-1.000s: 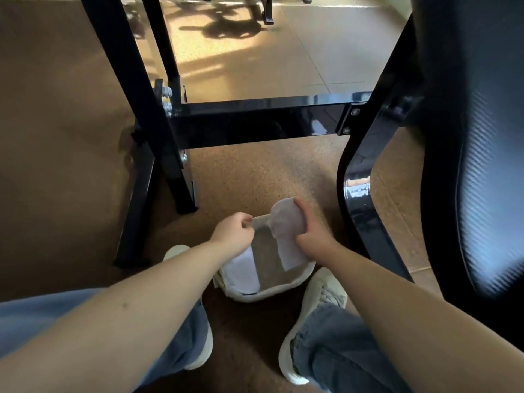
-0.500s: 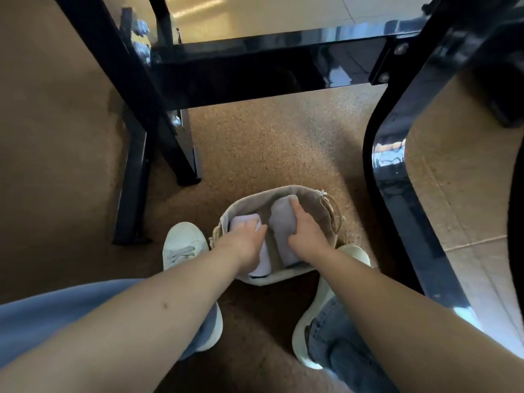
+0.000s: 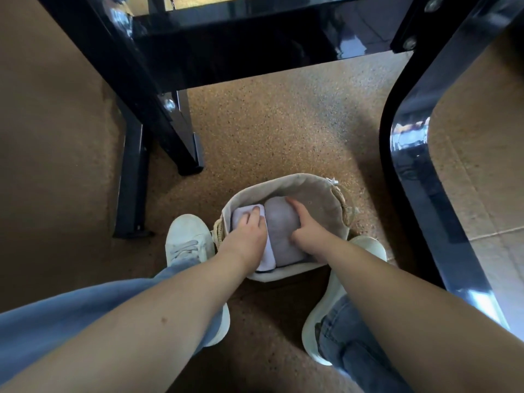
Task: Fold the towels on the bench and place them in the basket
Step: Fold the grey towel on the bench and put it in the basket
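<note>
A small cloth-lined woven basket [image 3: 309,185] stands on the floor between my feet. Two folded towels lie inside it side by side: a pale lilac one [image 3: 243,212] on the left and a grey one [image 3: 280,225] on the right. My left hand [image 3: 249,236] rests flat on the lilac towel, fingers together. My right hand [image 3: 307,231] presses against the right side of the grey towel, fingers curled around its edge. Both hands are inside the basket.
Black metal bench legs [image 3: 158,114] and a crossbar [image 3: 255,46] stand just beyond the basket. A glossy curved black frame [image 3: 411,154] runs down the right. My white shoes [image 3: 187,242] flank the basket on speckled brown flooring [image 3: 283,123].
The grey towel, held above the basket a second ago, now lies inside it beside the lilac one. Both hands went down into the basket. The view tilted downward and closer.
</note>
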The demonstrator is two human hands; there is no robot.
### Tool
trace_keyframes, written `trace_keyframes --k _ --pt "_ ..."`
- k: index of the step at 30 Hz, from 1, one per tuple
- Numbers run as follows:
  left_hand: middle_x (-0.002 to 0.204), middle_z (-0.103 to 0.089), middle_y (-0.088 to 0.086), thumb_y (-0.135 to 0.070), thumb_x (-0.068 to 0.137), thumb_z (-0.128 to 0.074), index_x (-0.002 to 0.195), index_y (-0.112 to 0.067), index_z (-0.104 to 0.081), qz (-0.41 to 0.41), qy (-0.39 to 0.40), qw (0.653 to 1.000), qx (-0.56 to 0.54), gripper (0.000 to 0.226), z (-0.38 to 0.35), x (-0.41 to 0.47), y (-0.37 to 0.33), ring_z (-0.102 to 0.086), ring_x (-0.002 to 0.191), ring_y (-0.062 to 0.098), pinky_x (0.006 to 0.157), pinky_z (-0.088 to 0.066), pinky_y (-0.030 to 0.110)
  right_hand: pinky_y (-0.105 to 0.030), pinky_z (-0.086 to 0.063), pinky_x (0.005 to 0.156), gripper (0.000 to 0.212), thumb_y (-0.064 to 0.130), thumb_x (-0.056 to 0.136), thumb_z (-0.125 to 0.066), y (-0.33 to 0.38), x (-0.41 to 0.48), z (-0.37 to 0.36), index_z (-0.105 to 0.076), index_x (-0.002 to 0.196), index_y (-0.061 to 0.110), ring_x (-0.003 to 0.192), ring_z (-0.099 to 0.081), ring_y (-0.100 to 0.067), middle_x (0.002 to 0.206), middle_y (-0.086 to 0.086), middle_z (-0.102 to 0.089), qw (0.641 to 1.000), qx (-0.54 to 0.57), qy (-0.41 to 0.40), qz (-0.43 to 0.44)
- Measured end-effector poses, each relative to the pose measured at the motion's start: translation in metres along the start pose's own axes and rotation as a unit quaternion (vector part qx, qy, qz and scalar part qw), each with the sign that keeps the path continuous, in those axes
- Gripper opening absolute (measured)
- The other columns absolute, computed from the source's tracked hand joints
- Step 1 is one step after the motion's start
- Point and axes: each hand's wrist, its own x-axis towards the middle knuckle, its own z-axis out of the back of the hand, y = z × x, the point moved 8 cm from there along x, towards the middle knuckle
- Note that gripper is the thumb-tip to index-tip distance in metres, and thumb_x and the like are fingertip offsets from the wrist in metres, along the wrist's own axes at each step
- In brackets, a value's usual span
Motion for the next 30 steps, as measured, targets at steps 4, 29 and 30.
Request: trace_keyframes --k 4,29,30 --pt "0.167 0.011 0.019 -0.015 0.095 -0.062 0.159 0.001 0.002 0.0 0.002 1.0 0.002 0.091 -0.008 0.002 0.002 -0.004 0.155 0.031 0.123 -0.026 0.038 -0.045 -0.03 0.119 0.098 0.009 0.091 -0.056 0.009 0.003 -0.006 0.006 0.16 0.039 0.146 -0.03 -0.032 0.163 -0.012 -0.021 0.98 -0.197 0.016 0.008" --pt "0.167 0.0 0.023 -0.038 0.089 -0.072 0.159 -0.003 -0.003 0.02 0.001 0.998 0.059 0.105 -0.013 0.0 -0.002 -0.009 0.154 0.038 0.122 -0.029 0.047 -0.061 -0.021 0.12 0.111 0.042 0.088 -0.069 0.022 -0.001 -0.033 0.015 0.16 0.032 0.155 0.018 -0.02 0.166 0.008 0.026 0.84 -0.536 0.049 0.066" --pt "0.167 -0.001 0.022 -0.038 0.09 -0.071 0.159 -0.004 -0.004 0.025 -0.001 0.998 0.06 0.103 -0.012 -0.002 -0.002 -0.01 0.154 0.039 0.121 -0.029 0.048 -0.061 -0.023 0.119 0.113 0.042 0.086 -0.071 0.022 -0.003 -0.031 0.014 0.16 0.033 0.156 0.016 -0.021 0.167 0.009 0.025 0.842 -0.533 0.052 0.065"
